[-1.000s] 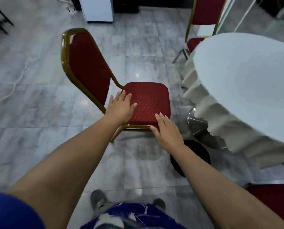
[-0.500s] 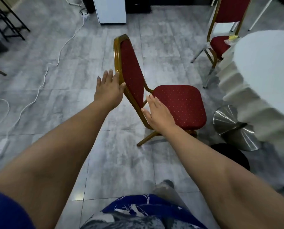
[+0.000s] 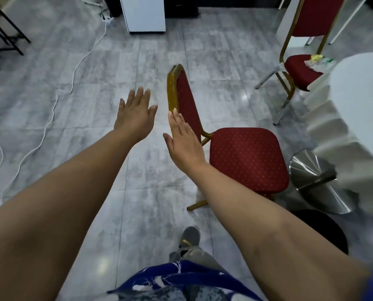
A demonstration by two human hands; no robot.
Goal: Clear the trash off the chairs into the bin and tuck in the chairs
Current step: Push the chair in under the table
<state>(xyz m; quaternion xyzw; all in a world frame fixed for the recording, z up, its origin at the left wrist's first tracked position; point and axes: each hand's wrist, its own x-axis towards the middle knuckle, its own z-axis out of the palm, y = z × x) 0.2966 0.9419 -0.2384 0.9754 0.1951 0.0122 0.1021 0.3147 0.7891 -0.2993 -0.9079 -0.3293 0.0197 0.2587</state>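
Now lifted off the seat, both hands flat and spread, left hand (image 3: 135, 115) clear, right hand (image 3: 184, 140) against the stiff, light-looking chair (image 3: 246, 157) backrest frame, best gripped there.

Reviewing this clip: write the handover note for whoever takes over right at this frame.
Left hand: open, empty, in the air left of the near chair.
Right hand: open, flat against the backrest's gold edge, gripping nothing.
Near chair: seat bare, not yet tucked under the white-clothed table.
Far chair: trash on its seat.
Dark round bin on the floor by the table base.
Left: tuck near chair; bin far chair's trash, tuck it.
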